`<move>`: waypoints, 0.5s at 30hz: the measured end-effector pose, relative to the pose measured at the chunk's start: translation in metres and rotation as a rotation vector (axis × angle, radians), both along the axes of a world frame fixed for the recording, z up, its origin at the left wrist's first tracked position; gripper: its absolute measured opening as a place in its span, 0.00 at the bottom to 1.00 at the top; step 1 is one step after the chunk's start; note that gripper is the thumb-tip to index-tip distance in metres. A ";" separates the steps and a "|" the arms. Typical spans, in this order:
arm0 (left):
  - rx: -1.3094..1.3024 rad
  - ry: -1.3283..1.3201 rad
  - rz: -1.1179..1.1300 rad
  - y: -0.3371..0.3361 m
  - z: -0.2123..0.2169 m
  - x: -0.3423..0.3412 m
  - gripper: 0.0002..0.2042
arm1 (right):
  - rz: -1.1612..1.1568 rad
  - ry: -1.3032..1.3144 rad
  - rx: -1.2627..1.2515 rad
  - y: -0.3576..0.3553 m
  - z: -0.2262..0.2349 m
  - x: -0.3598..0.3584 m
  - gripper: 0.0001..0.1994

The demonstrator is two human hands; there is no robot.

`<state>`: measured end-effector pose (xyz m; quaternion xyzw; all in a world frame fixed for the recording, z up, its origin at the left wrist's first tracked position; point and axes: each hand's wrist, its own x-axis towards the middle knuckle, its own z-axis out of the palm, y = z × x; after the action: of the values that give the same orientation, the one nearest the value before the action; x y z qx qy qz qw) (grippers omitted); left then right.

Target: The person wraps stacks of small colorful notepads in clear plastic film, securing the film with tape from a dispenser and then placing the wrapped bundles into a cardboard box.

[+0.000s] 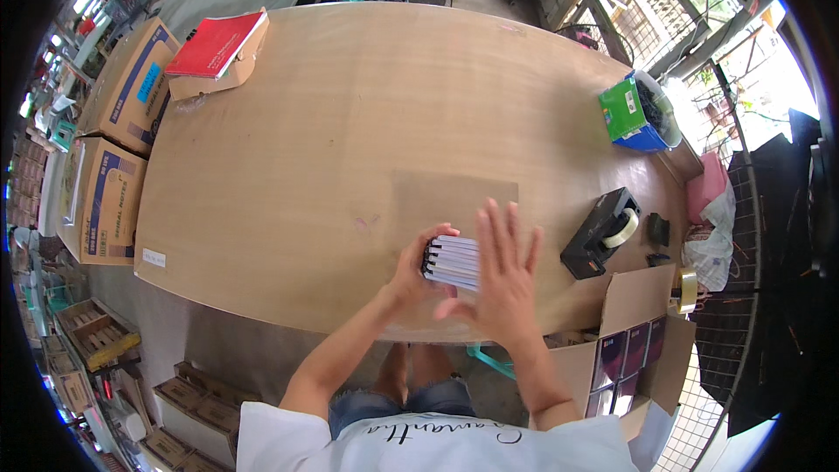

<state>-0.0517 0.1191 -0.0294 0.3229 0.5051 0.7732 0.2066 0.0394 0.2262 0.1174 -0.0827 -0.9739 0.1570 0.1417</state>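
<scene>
Near the table's front edge, my left hand is closed round the left end of a stack of thin white pieces with black ends. My right hand is upright at the stack's right side, its fingers stretched and spread. It covers that end of the stack, and I cannot tell whether the palm touches it. Under and beyond my hands lies a faint clear sheet or mat on the wooden table.
A black tape dispenser stands right of my hands. Nearer me is an open carton of dark purple boxes. A green and blue box sits at the far right. Red book and cartons line the left side.
</scene>
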 end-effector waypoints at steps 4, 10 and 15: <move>-0.110 0.059 0.008 -0.002 -0.028 -0.004 0.47 | 0.106 -0.157 0.001 -0.003 -0.018 -0.006 0.65; -0.144 0.182 0.017 -0.002 -0.009 -0.008 0.46 | 0.023 0.171 -0.108 0.021 -0.036 0.012 0.66; -0.089 0.072 -0.034 -0.001 -0.022 -0.002 0.45 | -0.154 0.563 -1.111 -0.006 -0.128 0.017 0.55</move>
<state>-0.0538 0.1183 -0.0513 0.3495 0.5406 0.7343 0.2154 0.0568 0.2206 -0.0103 -0.1695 -0.6633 0.6450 0.3395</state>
